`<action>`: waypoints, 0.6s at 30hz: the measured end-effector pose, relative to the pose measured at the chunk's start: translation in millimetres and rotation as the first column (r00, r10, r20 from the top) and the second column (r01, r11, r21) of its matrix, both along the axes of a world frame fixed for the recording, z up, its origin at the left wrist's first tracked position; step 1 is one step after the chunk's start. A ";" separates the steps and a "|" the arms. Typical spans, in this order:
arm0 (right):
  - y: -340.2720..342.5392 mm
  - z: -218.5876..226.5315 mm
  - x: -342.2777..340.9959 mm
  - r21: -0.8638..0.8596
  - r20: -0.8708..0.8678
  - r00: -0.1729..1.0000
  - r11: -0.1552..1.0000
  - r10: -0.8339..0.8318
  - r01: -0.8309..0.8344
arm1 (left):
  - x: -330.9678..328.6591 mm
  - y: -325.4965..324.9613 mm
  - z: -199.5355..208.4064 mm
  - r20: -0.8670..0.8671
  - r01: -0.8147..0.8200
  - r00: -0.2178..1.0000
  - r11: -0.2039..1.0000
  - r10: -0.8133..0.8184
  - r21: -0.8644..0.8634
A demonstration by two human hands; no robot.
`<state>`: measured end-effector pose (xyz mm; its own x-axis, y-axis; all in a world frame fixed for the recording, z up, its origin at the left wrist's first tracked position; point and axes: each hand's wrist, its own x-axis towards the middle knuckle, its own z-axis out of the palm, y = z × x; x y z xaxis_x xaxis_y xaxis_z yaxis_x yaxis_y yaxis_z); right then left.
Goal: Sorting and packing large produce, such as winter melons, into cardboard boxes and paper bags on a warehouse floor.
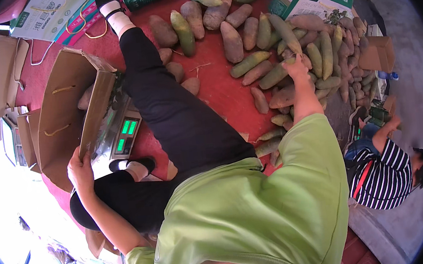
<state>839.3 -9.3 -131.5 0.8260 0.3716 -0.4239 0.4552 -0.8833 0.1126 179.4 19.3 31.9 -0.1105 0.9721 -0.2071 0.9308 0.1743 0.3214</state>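
My left hand (pixel 80 171) grips the near edge of an open brown cardboard box (pixel 68 121), fingers closed on its rim. The box has cord handles and stands tilted on a digital scale (pixel 127 135) with a lit green display. Inside it a brown root (pixel 85 97) shows in part; the rest of the inside is hidden. On the right, my right hand (pixel 297 69) reaches into a heap of long green radishes and reddish-brown roots (pixel 321 43). Its fingers are closed at the end of a long green radish (pixel 284 32), with another green radish (pixel 273 76) just beside it.
More roots (pixel 232 42) lie loose on the red ground cover (pixel 207 88). Printed green-and-white cartons (pixel 311 0) stand at the far side, and a carrying box (pixel 49 15) at far left. My outstretched leg (pixel 165 85) crosses the middle. Another person (pixel 381 176) crouches at the right.
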 end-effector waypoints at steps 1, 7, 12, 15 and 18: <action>-0.2 -1.2 -0.1 0.009 0.018 1.000 1.000 -0.003 0.002 | -0.4 0.1 -1.2 -0.002 -0.003 1.000 1.000 0.003 0.009; 9.3 1.7 -7.0 -0.032 -0.018 0.999 0.999 0.035 -0.035 | 3.3 2.6 5.3 -0.006 -0.030 1.000 0.999 0.030 -0.033; 2.4 -58.2 21.9 0.293 -0.020 0.985 0.943 0.172 -0.159 | -2.6 3.9 4.9 -0.027 -0.009 1.000 0.999 0.008 -0.043; -1.5 -66.8 16.6 0.455 0.049 0.970 0.860 0.236 -0.232 | -12.9 1.8 -2.6 -0.117 0.004 0.993 0.998 -0.011 -0.059; -5.3 -64.9 14.1 0.470 0.115 0.949 0.825 0.293 -0.312 | -0.8 6.4 5.8 -0.107 -0.039 0.994 0.992 0.026 -0.118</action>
